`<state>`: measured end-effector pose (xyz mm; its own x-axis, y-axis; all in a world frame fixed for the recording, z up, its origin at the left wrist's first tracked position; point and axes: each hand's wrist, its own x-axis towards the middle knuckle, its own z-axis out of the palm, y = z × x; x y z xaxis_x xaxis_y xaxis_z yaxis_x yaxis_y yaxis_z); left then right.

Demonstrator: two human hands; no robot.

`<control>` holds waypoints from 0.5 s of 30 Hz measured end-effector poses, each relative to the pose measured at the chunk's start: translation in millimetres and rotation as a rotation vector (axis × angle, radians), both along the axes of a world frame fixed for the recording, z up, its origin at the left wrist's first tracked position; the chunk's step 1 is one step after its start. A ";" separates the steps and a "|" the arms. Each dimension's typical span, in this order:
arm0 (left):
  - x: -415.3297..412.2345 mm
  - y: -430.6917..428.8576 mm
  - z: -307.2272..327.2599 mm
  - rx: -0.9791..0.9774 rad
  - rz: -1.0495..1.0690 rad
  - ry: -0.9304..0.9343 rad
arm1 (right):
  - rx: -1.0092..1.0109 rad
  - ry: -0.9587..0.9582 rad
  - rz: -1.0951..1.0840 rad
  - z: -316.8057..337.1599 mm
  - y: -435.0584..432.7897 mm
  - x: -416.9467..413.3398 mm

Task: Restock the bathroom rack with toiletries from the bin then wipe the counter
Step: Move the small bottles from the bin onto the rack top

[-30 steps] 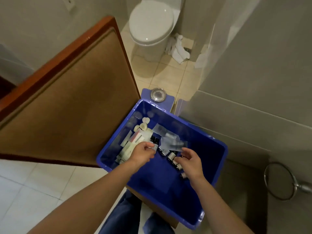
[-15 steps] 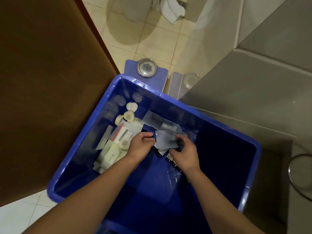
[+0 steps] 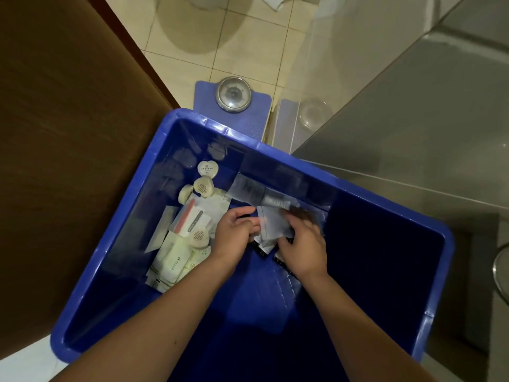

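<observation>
Toiletries lie loose in the blue bin (image 3: 129,257).
Left of the left hand (image 3: 234,232), light, soft cream packets (image 3: 176,260) are heaped; that hand is curled, its hold unclear. Thin, slippery clear sachets (image 3: 272,228) are pinched by the right hand (image 3: 301,249), best gripped at a flat edge.

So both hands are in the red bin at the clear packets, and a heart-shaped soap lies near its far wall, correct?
The bin is blue, not red; the head view shows it. The left hand and right hand are in it at the clear packets, and the heart-shaped soap lies near its far wall.
</observation>
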<state>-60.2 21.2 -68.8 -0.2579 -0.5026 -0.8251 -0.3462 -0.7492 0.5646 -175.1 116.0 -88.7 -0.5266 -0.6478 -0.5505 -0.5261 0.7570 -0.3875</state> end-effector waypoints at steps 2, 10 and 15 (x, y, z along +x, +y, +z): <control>-0.8 -1.0 1.5 0.005 0.017 0.019 | 0.015 0.032 0.075 -0.3 0.2 -0.6; -1.5 -3.2 17.9 -0.020 0.015 0.081 | -0.159 0.057 -0.017 16.2 0.1 6.1; 2.5 -5.4 31.8 -0.007 0.049 0.090 | -0.322 -0.034 -0.140 46.3 -13.0 16.5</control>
<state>-57.7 15.8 -37.0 -0.3059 -0.5226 -0.7958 -0.2563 -0.7598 0.5975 -158.6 103.0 -42.4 -0.6078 -0.7137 -0.3482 -0.4084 0.6570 -0.6337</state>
